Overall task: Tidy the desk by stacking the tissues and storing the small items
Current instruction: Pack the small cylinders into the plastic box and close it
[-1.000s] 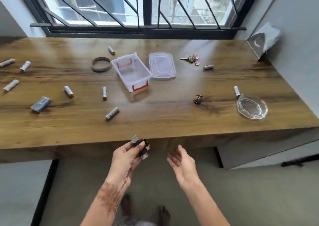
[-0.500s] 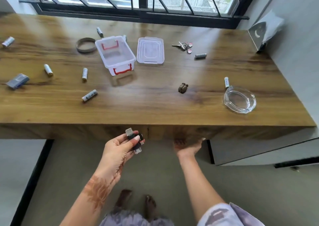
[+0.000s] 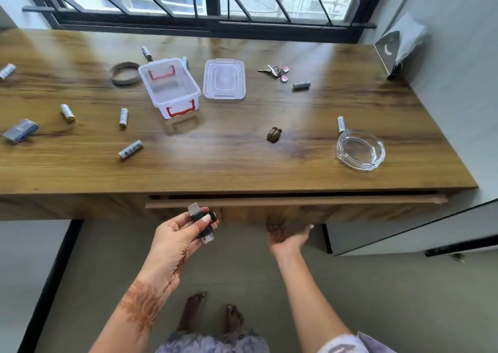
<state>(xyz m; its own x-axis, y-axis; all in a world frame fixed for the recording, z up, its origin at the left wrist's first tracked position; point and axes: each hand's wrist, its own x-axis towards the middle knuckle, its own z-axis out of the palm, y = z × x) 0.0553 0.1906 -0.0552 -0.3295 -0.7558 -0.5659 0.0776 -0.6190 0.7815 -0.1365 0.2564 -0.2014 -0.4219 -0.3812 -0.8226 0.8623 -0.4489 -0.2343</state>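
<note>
Head view shows the drawer [image 3: 296,201] now pulled slightly out under the desk's [image 3: 229,164] front edge, the right hand [image 3: 285,235] hooked palm-up beneath its front, the left hand [image 3: 177,234] pinching black flash drives [image 3: 200,218] before the drawer's left end, with one clear box [image 3: 177,104], one lid [image 3: 224,79] and one ashtray [image 3: 340,148] on top.

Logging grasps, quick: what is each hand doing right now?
Left hand: holding flash drives.
Right hand: fingers curled under the drawer front, gripping it.
</note>
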